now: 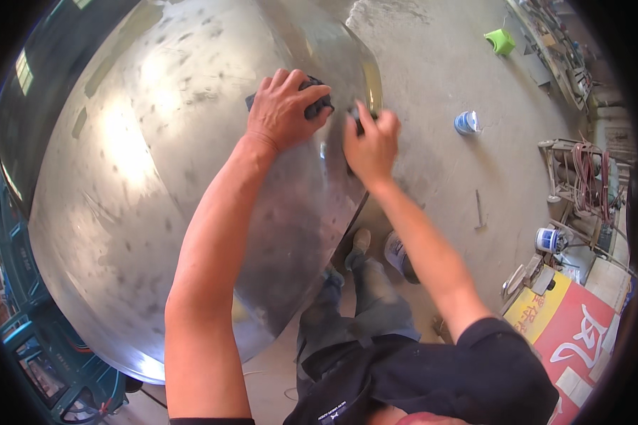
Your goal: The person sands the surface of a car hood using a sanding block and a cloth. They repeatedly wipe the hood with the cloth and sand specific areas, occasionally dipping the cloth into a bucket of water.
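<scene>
A large curved metal panel, shaped like a car hood, spreads across the left and middle of the view. Its dull silver surface carries many dark smudges and some bright reflections. My left hand lies on the panel's upper right part, its fingers wrapped over a black block, which looks like a sanding block. Beside it, at the panel's right edge, my right hand is closed. A bit of something dark shows by its fingers, slightly blurred; the palm side is hidden.
A bucket stands near my feet. On the concrete floor to the right are a blue-and-white can, a thin hammer-like tool and a green plastic stool. Teal plastic frames border the left; a red-and-yellow board lies lower right.
</scene>
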{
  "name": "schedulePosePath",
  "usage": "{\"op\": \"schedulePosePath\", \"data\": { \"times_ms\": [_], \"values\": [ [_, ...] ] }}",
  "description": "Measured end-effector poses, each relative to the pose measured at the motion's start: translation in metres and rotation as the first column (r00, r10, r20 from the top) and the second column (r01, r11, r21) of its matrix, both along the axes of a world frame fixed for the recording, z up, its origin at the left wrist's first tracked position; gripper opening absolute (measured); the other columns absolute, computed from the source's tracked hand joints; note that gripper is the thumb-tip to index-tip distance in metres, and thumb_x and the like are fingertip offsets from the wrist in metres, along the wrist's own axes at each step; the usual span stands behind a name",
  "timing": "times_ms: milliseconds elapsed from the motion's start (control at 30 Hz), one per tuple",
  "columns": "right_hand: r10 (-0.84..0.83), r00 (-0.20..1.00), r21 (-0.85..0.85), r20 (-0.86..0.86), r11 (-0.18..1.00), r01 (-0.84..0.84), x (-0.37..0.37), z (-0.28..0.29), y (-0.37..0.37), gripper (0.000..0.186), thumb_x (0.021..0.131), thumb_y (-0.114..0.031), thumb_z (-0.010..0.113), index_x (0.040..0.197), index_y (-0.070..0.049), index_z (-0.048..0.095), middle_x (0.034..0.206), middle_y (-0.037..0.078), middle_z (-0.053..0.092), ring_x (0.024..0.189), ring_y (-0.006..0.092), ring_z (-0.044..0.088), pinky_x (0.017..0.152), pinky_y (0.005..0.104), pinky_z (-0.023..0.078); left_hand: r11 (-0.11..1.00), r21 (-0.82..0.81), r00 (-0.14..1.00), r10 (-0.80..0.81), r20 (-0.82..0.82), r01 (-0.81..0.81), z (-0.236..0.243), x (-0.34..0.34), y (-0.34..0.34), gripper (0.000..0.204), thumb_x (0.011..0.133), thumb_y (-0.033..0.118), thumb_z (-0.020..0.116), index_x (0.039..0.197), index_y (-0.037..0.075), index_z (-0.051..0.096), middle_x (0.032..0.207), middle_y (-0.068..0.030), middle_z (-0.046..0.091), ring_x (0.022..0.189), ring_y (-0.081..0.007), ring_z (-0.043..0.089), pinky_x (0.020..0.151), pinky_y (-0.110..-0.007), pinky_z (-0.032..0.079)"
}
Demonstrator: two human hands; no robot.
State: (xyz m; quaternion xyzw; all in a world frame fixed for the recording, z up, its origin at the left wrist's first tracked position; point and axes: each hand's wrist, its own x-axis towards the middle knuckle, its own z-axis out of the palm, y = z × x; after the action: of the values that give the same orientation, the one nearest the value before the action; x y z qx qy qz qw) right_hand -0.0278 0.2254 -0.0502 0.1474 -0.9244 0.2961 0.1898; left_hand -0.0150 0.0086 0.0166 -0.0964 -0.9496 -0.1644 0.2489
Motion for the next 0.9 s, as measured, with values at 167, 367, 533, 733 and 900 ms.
{"op": "schedulePosePath", "data": {
  "times_ms": [167,367,533,733,900],
  "values": [
    [0.036,0.999,-0.058,-0.023,0.998,-0.037,-0.039,0.013,-0.026,0.041,0.102,-0.033,0.078,0.136,-0.011,0.083,0.118,0.028,0.064,0.116,0.0491,0.063,0.102,0.0528,0.056,0.998,0.004,0.997,-0.059,-0.038,0.060,-0.004,-0.003,-0.002,0.026,0.082,0.022,0.084,0.107,0.028,0.087,0.118,0.0035,0.074,0.114,-0.0264,0.067,0.098,-0.044,0.057],
    [0.052,0.998,0.016,-0.041,0.999,-0.052,0.000,0.012,-0.007,0.039,0.098,-0.027,0.083,0.133,-0.009,0.084,0.120,0.024,0.062,0.118,0.0465,0.061,0.099,0.0521,0.056,0.998,-0.002,0.998,-0.064,0.006,0.064,-0.006,-0.007,-0.003,0.009,0.080,0.019,0.084,0.086,0.023,0.079,0.110,0.0065,0.076,0.109,-0.0247,0.068,0.095,-0.044,0.057],
    [0.074,0.996,-0.012,-0.043,0.997,-0.074,0.005,-0.001,0.005,0.041,0.099,-0.029,0.082,0.135,-0.010,0.083,0.120,0.025,0.063,0.119,0.0471,0.061,0.100,0.0515,0.055,0.999,-0.010,0.998,-0.041,-0.038,0.040,-0.012,-0.005,-0.003,0.009,0.080,0.019,0.084,0.083,0.022,0.076,0.107,0.0055,0.073,0.108,-0.0249,0.068,0.092,-0.043,0.058],
    [-0.009,1.000,-0.064,-0.024,0.998,0.007,-0.022,0.014,-0.018,0.037,0.100,-0.030,0.082,0.130,-0.010,0.084,0.121,0.026,0.063,0.116,0.0493,0.062,0.098,0.0537,0.055,0.996,-0.058,0.997,-0.074,-0.026,0.072,-0.005,-0.012,0.003,0.012,0.078,0.019,0.084,0.080,0.021,0.073,0.104,0.0039,0.070,0.107,-0.0247,0.067,0.089,-0.043,0.058],
    [0.058,0.998,-0.028,-0.030,0.998,-0.058,0.017,0.002,-0.003,0.043,0.100,-0.029,0.081,0.140,-0.013,0.080,0.120,0.026,0.061,0.118,0.0483,0.061,0.099,0.0544,0.054,0.992,-0.097,0.996,-0.087,-0.020,0.084,-0.009,-0.001,-0.012,0.013,0.079,0.020,0.084,0.082,0.020,0.071,0.105,0.0012,0.069,0.106,-0.0270,0.066,0.088,-0.043,0.057]
  ]
}}
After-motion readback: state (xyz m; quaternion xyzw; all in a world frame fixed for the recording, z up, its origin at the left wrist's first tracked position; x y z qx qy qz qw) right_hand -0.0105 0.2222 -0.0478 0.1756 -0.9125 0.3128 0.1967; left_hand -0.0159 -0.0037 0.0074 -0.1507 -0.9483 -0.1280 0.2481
